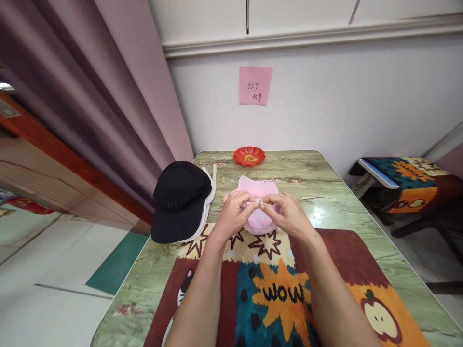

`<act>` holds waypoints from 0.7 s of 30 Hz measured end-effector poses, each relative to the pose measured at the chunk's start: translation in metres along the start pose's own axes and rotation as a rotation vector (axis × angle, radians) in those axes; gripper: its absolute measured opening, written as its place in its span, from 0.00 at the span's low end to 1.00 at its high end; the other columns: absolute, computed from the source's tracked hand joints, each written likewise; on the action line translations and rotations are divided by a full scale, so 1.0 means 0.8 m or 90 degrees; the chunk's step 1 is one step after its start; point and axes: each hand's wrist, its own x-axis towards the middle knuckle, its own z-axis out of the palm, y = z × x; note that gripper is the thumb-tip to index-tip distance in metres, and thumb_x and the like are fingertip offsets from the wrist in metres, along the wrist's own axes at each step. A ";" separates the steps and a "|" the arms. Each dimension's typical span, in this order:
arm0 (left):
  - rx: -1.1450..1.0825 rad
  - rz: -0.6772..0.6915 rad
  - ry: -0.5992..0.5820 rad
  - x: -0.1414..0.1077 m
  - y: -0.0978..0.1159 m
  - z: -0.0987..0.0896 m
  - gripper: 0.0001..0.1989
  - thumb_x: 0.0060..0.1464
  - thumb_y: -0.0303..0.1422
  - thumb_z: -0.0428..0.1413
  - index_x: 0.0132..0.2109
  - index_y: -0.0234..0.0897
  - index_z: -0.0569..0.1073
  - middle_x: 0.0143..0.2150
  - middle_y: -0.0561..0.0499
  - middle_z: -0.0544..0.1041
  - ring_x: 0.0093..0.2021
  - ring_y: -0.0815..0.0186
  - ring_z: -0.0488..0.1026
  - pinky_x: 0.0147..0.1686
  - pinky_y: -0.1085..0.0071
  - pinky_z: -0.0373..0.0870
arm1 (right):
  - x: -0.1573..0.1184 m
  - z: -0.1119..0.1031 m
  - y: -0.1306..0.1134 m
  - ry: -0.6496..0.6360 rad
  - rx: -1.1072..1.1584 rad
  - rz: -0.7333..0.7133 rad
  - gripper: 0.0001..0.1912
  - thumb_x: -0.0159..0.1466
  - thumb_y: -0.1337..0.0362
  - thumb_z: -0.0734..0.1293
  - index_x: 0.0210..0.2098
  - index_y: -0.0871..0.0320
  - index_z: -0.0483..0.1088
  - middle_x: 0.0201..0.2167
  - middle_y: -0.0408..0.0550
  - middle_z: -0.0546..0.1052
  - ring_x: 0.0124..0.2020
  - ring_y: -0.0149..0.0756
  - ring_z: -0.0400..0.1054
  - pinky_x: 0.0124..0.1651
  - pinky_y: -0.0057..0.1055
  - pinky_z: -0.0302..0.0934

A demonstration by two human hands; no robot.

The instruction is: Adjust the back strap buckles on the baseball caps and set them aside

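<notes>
A light pink cap (pixel 258 185), as far as its shape shows, lies in front of me on the table; one corner rises like a small ear and tiny dark marks show near its far edge. My left hand (pixel 237 212) is closed in a pinch at its near middle. From the other side my right hand (pixel 284 212) pinches the same spot, fingertips of both hands almost meeting. A small pale bit, maybe a strap, shows between the thumbs. Part of the cap is hidden behind the fingers.
To the left, a black cap (pixel 181 197) rests over a white cap (pixel 205 217) at the table edge. A red scalloped dish (pixel 249 156) stands at the back. Under my forearms lies a colourful "WOW" mat (pixel 282 294). A pink note (pixel 255 85) is on the wall.
</notes>
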 end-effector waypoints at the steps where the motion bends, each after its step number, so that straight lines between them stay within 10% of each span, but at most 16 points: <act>1: -0.002 0.000 0.007 0.000 0.000 0.000 0.09 0.61 0.37 0.56 0.32 0.40 0.73 0.37 0.51 0.79 0.46 0.59 0.73 0.58 0.58 0.57 | 0.000 0.001 0.000 0.006 -0.010 -0.002 0.12 0.66 0.60 0.64 0.28 0.53 0.74 0.27 0.41 0.80 0.30 0.36 0.69 0.46 0.36 0.59; 10: 0.090 0.013 0.060 0.000 0.007 0.006 0.11 0.58 0.34 0.60 0.28 0.39 0.70 0.34 0.52 0.78 0.46 0.59 0.72 0.58 0.57 0.55 | 0.003 0.010 0.003 0.082 -0.078 -0.011 0.12 0.63 0.63 0.65 0.22 0.54 0.70 0.23 0.41 0.78 0.26 0.35 0.67 0.48 0.38 0.58; 21: 0.025 -0.005 0.104 0.001 -0.007 -0.010 0.15 0.68 0.37 0.46 0.40 0.41 0.76 0.40 0.49 0.80 0.47 0.58 0.73 0.51 0.63 0.63 | -0.001 -0.006 0.025 0.059 0.084 0.102 0.22 0.71 0.51 0.57 0.40 0.57 0.79 0.32 0.48 0.81 0.33 0.40 0.73 0.37 0.33 0.62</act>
